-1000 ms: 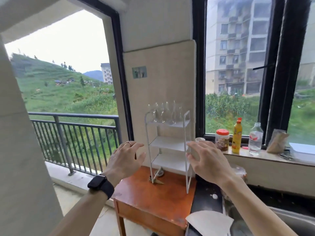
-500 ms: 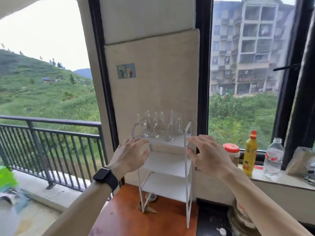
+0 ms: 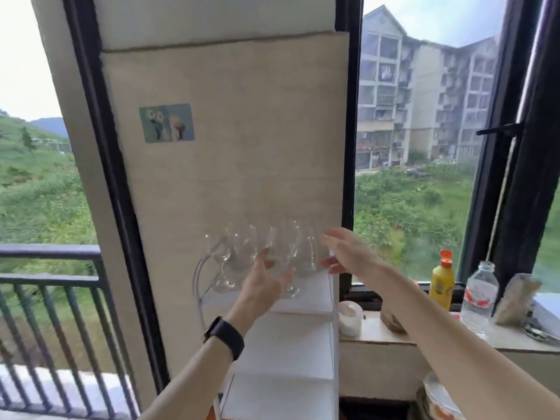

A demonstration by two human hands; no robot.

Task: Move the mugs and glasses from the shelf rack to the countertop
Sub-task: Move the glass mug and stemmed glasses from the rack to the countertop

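A white three-tier shelf rack [image 3: 306,301] stands against the beige wall panel. Several clear stemmed glasses [image 3: 242,253] cluster on its top tier. My left hand [image 3: 263,281], with a black watch on the wrist, is raised in front of the middle glasses, fingers apart and close to one stem. My right hand [image 3: 345,253] hovers at the right end of the row, thumb and fingers spread around the rightmost glass [image 3: 309,256]. Neither hand clearly grips anything. The two lower tiers look bare.
On the window sill to the right stand a small white cup [image 3: 350,317], a yellow bottle [image 3: 441,283], a clear water bottle [image 3: 480,295] and a bag [image 3: 516,301]. Stacked dishes [image 3: 439,401] sit at the bottom right. A balcony railing [image 3: 48,277] is at the left.
The view has risen and closed in on the rack. Both hands have moved up from the rack's sides to the glasses on the top tier.
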